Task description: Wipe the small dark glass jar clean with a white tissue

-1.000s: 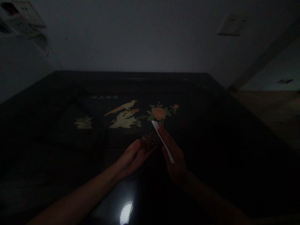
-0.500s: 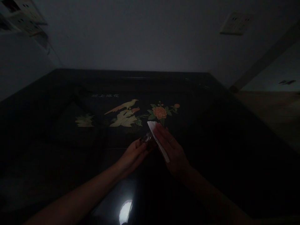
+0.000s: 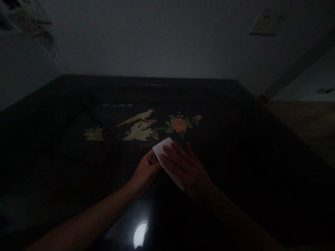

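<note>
My left hand is curled round a small, dark, glossy object, its kind unclear in the dim light and now almost wholly covered. Over that object lies a folded white tissue, pressed there by my right hand. The right fingers lie along the tissue, and one wears a ring. Both hands are above a glossy black tabletop, just in front of its picture of a yellow bird and an orange flower.
A pale wall rises behind the table, with a socket plate at the right and more sockets at the upper left. Light reflects off the tabletop near the front. Brownish floor shows past the table's right edge.
My right hand has moved left and turned flatter with the tissue, which now covers the dark glossy object. My left hand has shifted slightly left.
</note>
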The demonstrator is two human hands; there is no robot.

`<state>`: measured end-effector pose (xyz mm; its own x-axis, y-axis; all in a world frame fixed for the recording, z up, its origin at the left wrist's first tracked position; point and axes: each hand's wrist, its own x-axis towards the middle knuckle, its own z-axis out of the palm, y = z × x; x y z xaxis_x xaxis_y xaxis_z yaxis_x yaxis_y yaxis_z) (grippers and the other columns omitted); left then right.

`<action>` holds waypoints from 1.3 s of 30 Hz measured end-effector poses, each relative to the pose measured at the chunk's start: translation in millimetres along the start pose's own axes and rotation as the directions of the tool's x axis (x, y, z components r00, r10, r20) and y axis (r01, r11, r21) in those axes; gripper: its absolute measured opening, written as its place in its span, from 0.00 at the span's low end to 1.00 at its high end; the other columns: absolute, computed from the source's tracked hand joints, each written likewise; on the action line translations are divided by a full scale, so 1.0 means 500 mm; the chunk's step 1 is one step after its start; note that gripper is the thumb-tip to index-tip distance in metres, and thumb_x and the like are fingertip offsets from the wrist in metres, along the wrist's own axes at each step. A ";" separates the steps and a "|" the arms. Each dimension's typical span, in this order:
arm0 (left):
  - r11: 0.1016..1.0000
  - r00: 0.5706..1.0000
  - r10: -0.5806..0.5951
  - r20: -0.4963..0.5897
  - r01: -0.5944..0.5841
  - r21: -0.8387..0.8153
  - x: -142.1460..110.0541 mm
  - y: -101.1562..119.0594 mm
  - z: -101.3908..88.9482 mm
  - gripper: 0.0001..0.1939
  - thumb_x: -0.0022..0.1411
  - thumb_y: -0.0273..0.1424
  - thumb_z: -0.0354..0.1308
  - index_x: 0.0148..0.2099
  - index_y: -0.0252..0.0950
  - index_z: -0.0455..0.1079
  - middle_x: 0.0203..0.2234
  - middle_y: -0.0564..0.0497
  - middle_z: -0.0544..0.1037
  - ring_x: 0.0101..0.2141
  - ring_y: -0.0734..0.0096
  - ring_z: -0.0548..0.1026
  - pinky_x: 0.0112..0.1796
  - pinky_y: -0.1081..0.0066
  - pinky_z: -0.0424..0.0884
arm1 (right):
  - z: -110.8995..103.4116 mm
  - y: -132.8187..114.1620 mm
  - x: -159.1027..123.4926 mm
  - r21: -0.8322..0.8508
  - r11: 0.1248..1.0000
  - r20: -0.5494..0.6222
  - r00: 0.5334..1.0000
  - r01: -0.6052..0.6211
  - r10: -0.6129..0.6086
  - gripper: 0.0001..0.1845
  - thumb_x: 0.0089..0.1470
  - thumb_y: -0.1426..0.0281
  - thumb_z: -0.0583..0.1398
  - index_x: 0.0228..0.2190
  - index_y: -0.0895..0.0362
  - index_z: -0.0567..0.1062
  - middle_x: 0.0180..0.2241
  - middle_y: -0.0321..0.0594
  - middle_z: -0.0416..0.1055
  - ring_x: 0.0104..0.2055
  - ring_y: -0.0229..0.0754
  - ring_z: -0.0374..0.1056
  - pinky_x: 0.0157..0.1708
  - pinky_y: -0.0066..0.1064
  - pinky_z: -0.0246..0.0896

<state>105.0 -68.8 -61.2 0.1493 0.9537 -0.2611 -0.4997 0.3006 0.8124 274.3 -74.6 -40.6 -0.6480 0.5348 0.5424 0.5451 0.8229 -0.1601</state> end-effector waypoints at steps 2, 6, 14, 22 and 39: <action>1.000 1.000 0.008 0.027 -0.008 -0.017 -0.001 0.003 0.004 0.23 0.41 0.28 0.75 0.42 0.34 0.75 0.31 0.51 0.82 0.32 0.69 0.79 0.36 0.75 0.73 | 0.001 0.000 -0.002 0.082 0.995 -0.041 0.998 -0.048 0.051 0.29 0.63 0.78 0.47 0.64 0.58 0.54 0.64 0.45 0.57 0.70 0.44 0.40 0.68 0.49 0.36; 0.996 0.996 -0.011 0.094 0.018 -0.082 -0.005 0.009 0.011 0.36 0.39 0.29 0.75 0.53 0.35 0.71 0.44 0.45 0.80 0.46 0.59 0.77 0.51 0.65 0.69 | 0.000 -0.002 -0.003 0.361 0.912 -0.080 0.968 -0.194 0.237 0.31 0.63 0.78 0.46 0.65 0.51 0.50 0.67 0.41 0.50 0.68 0.43 0.46 0.65 0.44 0.49; 0.991 0.988 -0.048 0.145 0.066 -0.119 -0.006 0.007 0.003 0.38 0.40 0.30 0.76 0.55 0.36 0.70 0.50 0.42 0.77 0.55 0.54 0.71 0.59 0.61 0.61 | -0.009 -0.005 0.004 0.716 0.560 0.040 0.826 -0.416 0.562 0.23 0.66 0.66 0.48 0.61 0.46 0.60 0.64 0.35 0.58 0.66 0.42 0.53 0.65 0.43 0.48; 0.992 0.984 -0.013 0.177 0.035 -0.125 0.000 -0.007 -0.014 0.27 0.42 0.39 0.74 0.45 0.34 0.76 0.45 0.43 0.79 0.53 0.54 0.72 0.57 0.62 0.64 | -0.014 -0.006 0.020 0.841 0.213 0.208 0.660 -0.498 0.722 0.22 0.64 0.57 0.51 0.56 0.48 0.69 0.57 0.37 0.68 0.61 0.47 0.62 0.64 0.47 0.49; 0.995 0.980 -0.048 0.194 0.064 -0.075 -0.007 -0.008 0.000 0.38 0.41 0.33 0.75 0.56 0.36 0.70 0.51 0.42 0.75 0.53 0.55 0.72 0.56 0.62 0.64 | -0.002 0.001 -0.009 0.377 0.901 -0.082 0.961 -0.215 0.263 0.33 0.62 0.78 0.46 0.66 0.50 0.47 0.66 0.41 0.51 0.68 0.46 0.48 0.66 0.50 0.41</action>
<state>106.4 -73.4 -63.4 0.3361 0.9217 -0.1939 -0.5521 0.3595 0.7523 277.9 -76.8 -42.5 -0.4357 0.7151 0.5466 0.4299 0.6989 -0.5716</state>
